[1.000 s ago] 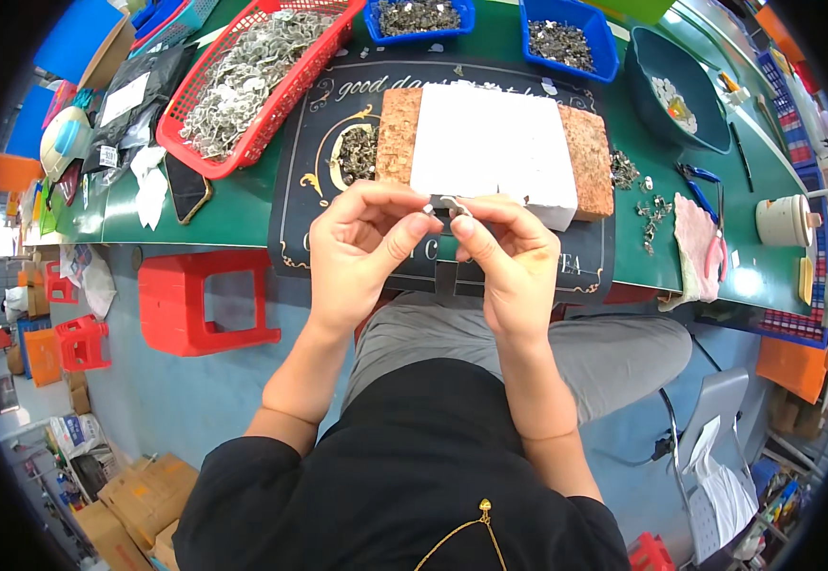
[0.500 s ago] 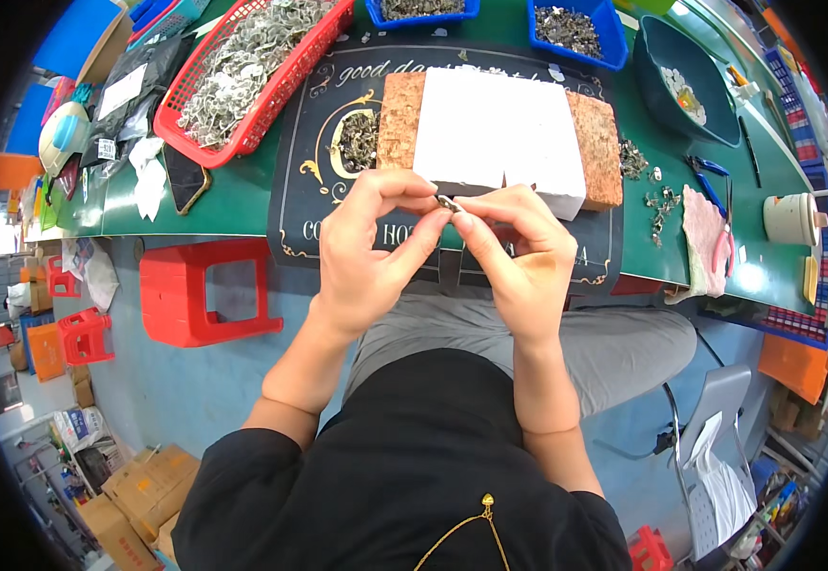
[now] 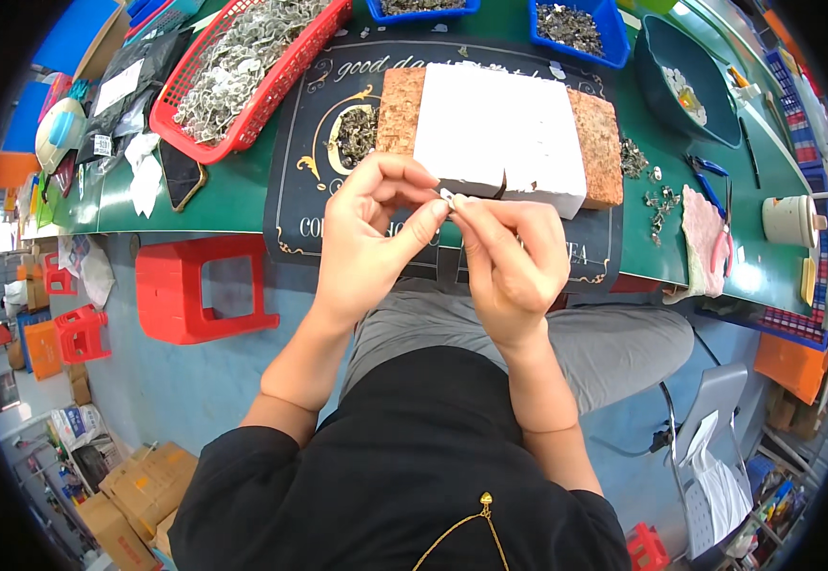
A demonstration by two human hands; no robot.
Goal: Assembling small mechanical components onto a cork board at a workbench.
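A small shiny metal piece (image 3: 448, 197) is pinched between my two hands, just in front of a white foam block (image 3: 499, 133). My left hand (image 3: 373, 238) grips it from the left between thumb and forefinger. From the right, the thumb and forefinger of my right hand (image 3: 518, 266) close on the same piece. Fingertips cover much of it, so its exact kind cannot be made out. The foam block lies over a cork-coloured block (image 3: 594, 147) that sticks out on both sides. A heap of small metal parts (image 3: 357, 135) lies left of the blocks.
A red basket (image 3: 260, 133) of metal pieces stands at the left. Blue trays (image 3: 613, 55) of small parts sit at the back, with a dark green tub (image 3: 640, 71) at the right. Blue-handled pliers (image 3: 709, 181), a pink cloth (image 3: 704, 233) and a white container (image 3: 788, 221) lie right.
My right hand has turned, its fingers curling more and its knuckles dropping slightly. The metal piece has tilted and shifted a little upward. My left hand stays nearly in place.
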